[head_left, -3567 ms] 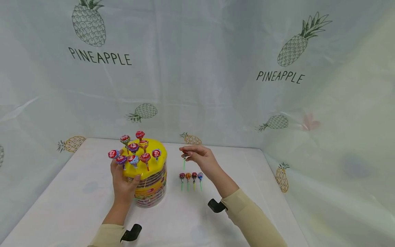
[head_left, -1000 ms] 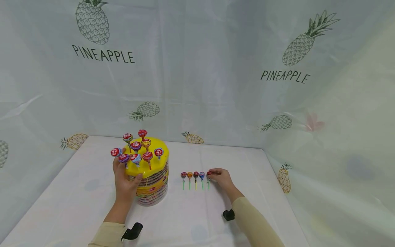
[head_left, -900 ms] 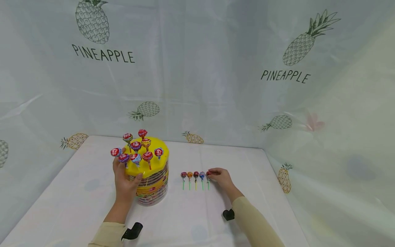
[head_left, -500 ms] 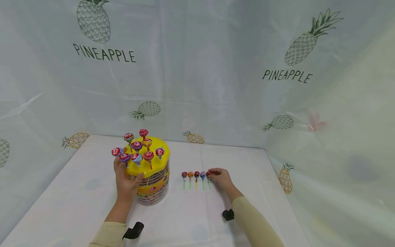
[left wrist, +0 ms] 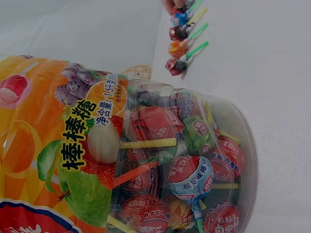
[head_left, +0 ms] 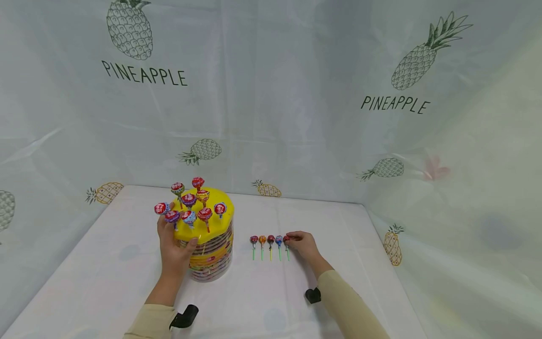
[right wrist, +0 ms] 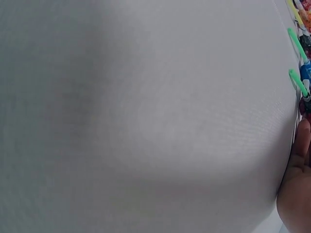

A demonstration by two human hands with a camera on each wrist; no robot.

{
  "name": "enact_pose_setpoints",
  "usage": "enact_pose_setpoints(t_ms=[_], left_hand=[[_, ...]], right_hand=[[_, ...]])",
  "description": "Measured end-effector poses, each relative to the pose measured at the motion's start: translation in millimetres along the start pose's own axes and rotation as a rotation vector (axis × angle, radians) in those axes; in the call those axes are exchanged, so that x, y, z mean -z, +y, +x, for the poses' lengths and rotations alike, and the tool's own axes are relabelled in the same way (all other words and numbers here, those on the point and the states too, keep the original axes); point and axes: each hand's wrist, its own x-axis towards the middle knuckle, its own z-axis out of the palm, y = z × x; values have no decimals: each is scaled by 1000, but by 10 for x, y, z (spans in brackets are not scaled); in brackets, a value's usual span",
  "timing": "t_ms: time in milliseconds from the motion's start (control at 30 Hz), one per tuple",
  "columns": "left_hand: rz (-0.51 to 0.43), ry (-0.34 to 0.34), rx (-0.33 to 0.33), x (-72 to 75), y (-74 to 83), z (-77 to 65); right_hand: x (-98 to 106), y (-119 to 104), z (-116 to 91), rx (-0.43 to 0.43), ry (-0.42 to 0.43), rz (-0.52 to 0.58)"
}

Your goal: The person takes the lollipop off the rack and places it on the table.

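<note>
A clear jar of lollipops (head_left: 211, 263) with a yellow lid (head_left: 220, 226) stands at the left of the table, its fruit label (left wrist: 58, 145) filling much of the left wrist view. Several wrapped lollipops (head_left: 205, 214) stick up from the lid. My left hand (head_left: 172, 249) grips the jar at the lid's left edge, thumb in front, fingers partly hidden behind the lollipops. To the right, a row of lollipops lies side by side, green and yellow sticks toward me. My right hand (head_left: 303, 244) pinches the head of the rightmost lollipop (head_left: 288, 254), which lies beside a blue-wrapped lollipop (head_left: 279, 240).
The table (head_left: 237, 315) has a white cover and meets a hanging sheet with pineapple prints (head_left: 129, 30) at the back and right. A black wrist mount (head_left: 185, 316) sits at the left cuff and another black mount (head_left: 313, 295) at the right cuff.
My right hand has carried a lollipop from above the row down to its right end. Over the last second both hands have stayed in place, and the view has shifted slightly.
</note>
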Motion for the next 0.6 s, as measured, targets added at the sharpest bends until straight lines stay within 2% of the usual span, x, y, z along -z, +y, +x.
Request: enact_pose_setpoints(t_ms=[267, 333, 600], left_hand=[[-20, 0, 4, -4, 254, 21], [-18, 1, 2, -5, 243, 20], [-3, -3, 9, -7, 32, -1]], right_hand=[[-15, -3, 3, 9, -2, -27], [-16, -4, 1, 8, 0, -30], [-4, -33, -30, 7, -5, 0]])
